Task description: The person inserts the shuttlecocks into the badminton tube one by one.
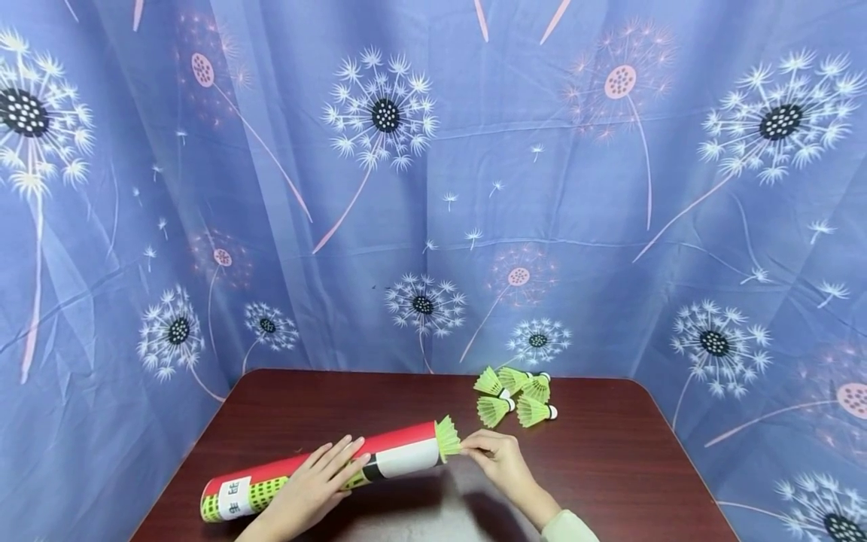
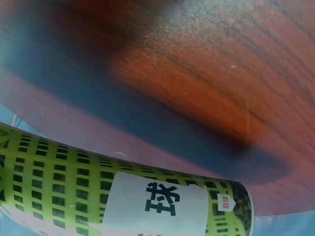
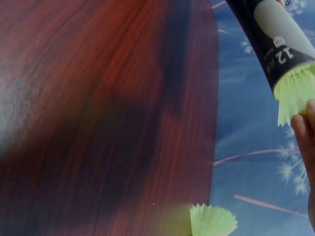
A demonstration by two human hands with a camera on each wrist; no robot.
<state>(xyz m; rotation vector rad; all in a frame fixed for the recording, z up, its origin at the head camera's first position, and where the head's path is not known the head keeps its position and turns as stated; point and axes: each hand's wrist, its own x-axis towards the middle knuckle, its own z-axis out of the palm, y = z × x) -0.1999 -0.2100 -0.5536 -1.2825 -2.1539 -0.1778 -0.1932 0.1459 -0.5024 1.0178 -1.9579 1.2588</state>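
Note:
A long shuttlecock tube [image 1: 406,456], red, white and green, lies slanted on the table, its mouth toward the right. Across its middle rests my left hand [image 1: 318,482], the fingers stretched over the top. A yellow-green shuttlecock [image 1: 447,439] pokes skirt-first out of the mouth. My right hand [image 1: 501,461] pinches the skirt's edge between thumb and forefinger; the right wrist view shows the same skirt [image 3: 295,96] at the tube's dark rim. The shuttlecock's cork is hidden inside. In the left wrist view the tube's other end [image 2: 236,206] shows, but not the hand.
Several yellow-green shuttlecocks [image 1: 533,412] lie loosely grouped near the back edge of the dark red wooden table [image 1: 609,452]. A blue curtain [image 1: 433,188] with dandelion prints hangs behind and along both sides.

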